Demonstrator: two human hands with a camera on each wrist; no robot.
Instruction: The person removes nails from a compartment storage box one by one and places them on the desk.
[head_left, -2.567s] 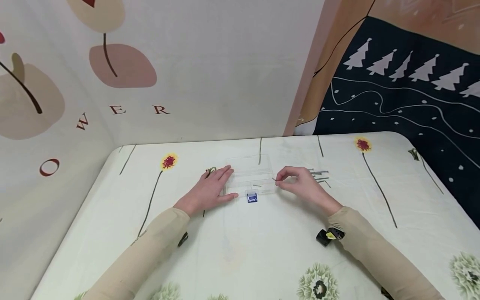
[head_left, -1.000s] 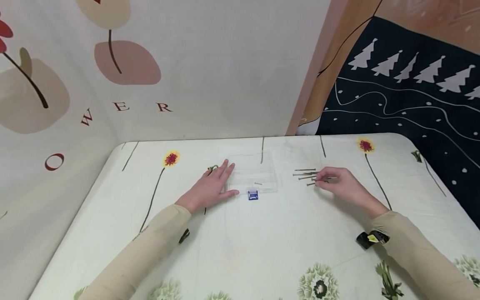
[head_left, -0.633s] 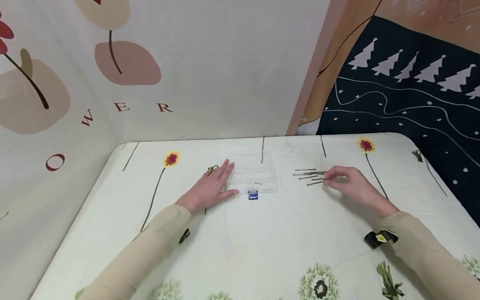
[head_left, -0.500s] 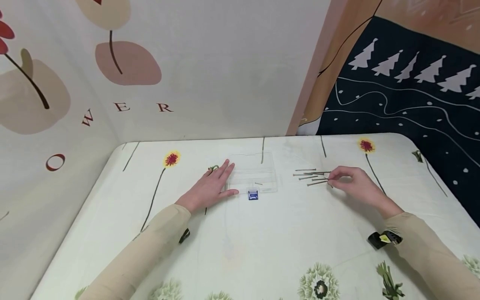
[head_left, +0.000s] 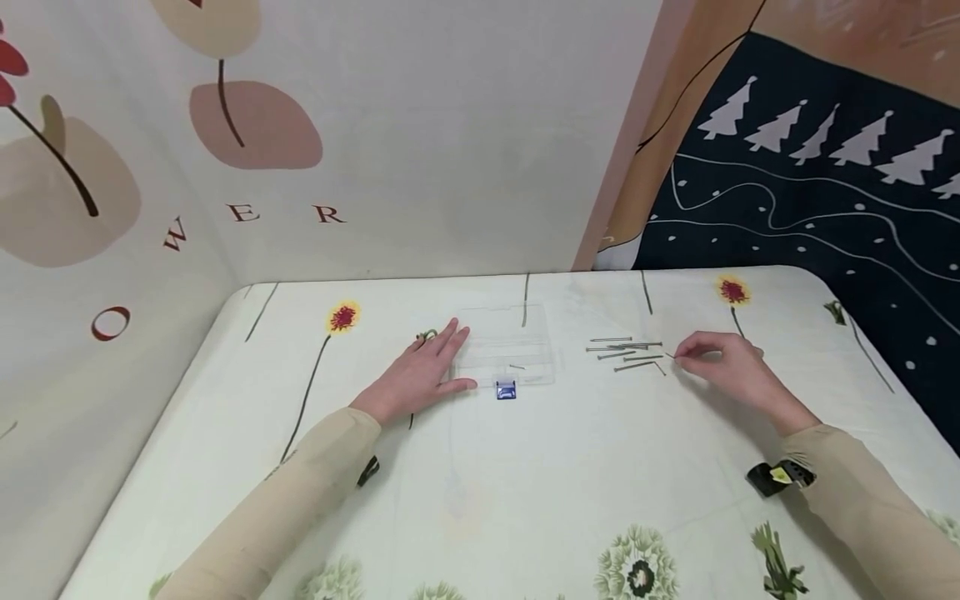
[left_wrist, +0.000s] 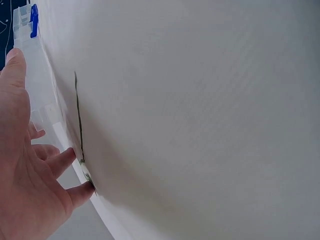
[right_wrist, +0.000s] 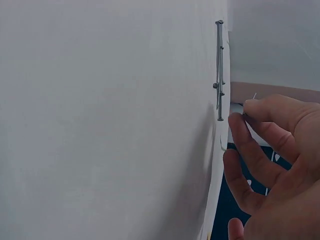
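Note:
My left hand (head_left: 420, 377) lies with spread fingers against the left side of a clear plastic box (head_left: 542, 379). A blue latch (head_left: 506, 390) is on the box's near edge, and one small nail (head_left: 517, 367) shows inside. Just beyond the right end of a loose group of long nails (head_left: 637, 358), my right hand (head_left: 727, 368) pinches a short thin nail (head_left: 671, 356) between thumb and forefinger. Its thin tip (right_wrist: 255, 95) sticks out past the fingertips in the right wrist view. A thin bent piece (head_left: 660, 367) lies by the long nails.
A white cloth (head_left: 525, 483) printed with flowers covers the table. A pale wall hanging (head_left: 450, 167) rises behind its far edge, and a dark cloth (head_left: 810, 200) with white trees hangs at the right. Small black cameras (head_left: 768, 479) are strapped at the wrists.
From the box's right edge, my right hand has moved right, across the long nails and past their right ends, uncovering them. My left hand has stayed at the box.

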